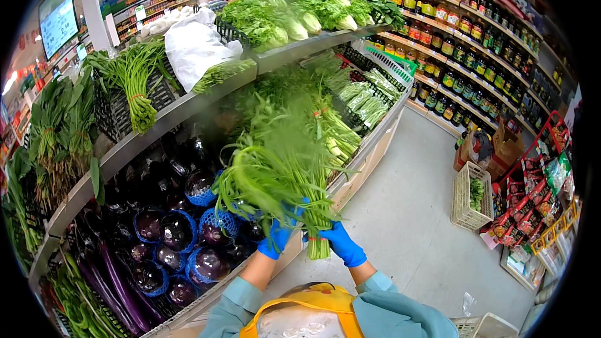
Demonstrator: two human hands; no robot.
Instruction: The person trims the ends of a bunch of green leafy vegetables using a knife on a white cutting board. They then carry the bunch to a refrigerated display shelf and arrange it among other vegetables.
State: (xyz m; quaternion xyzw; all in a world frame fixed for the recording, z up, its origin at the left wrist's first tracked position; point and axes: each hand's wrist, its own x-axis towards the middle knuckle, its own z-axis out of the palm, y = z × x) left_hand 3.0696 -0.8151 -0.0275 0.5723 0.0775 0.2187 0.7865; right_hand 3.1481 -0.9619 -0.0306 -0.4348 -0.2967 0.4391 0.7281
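Note:
In front of my body I hold a bunch of long-stemmed leafy greens (310,203) in both hands. It is tilted, its leafy tops fanning up and left, partly blurred. My right hand (344,244), in a blue glove, is closed around the cut stem ends. Also blue-gloved, my left hand (277,238) grips the bunch from the left side, with some fingers hidden under drooping leaves. Behind the bunch, more stalky greens (341,134) lie on the display. Round eggplants (177,230), some in blue foam netting, sit just left of my left hand.
Long eggplants (116,275) and green peppers (78,300) fill the lower left. An upper shelf holds lettuce (288,15), a white plastic bag (194,47) and tied greens (139,81). On the right floor stands a cream crate (471,203). Jars (447,47) line the far shelves.

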